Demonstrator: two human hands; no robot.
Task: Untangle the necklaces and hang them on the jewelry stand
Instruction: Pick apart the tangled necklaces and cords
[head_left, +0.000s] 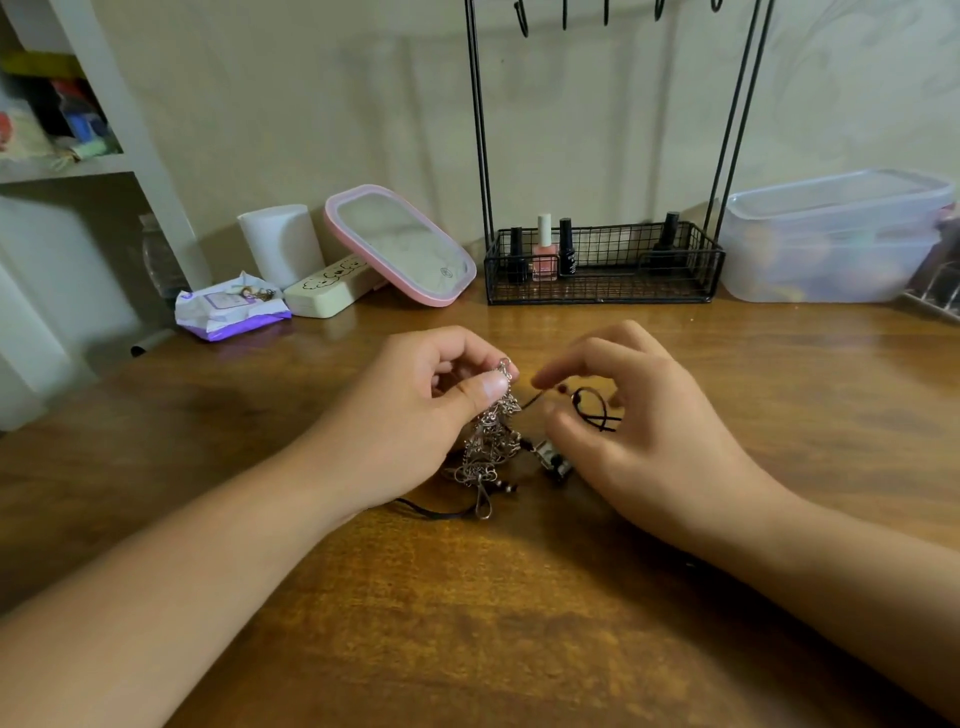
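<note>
A tangle of necklaces lies on the wooden table (467, 623) between my hands. My left hand (415, 415) pinches the top of a silver filigree chain (491, 441) between thumb and forefinger and lifts it, so its clasp hangs down to the table. A black cord necklace (595, 413) with small dark beads runs through the chain. My right hand (639, 426) pinches this cord with curled fingers, and a loop of it shows inside the hand. The black wire jewelry stand (602, 260) rises at the back, with bare hooks at the top edge of the view.
Nail polish bottles (544, 249) stand in the stand's basket. A pink-framed mirror (402, 244), a cream case (332, 288), a white cylinder (283, 241) and a wipes pack (228, 306) sit back left. A clear lidded box (831, 239) is back right. White shelves (78, 166) stand at left.
</note>
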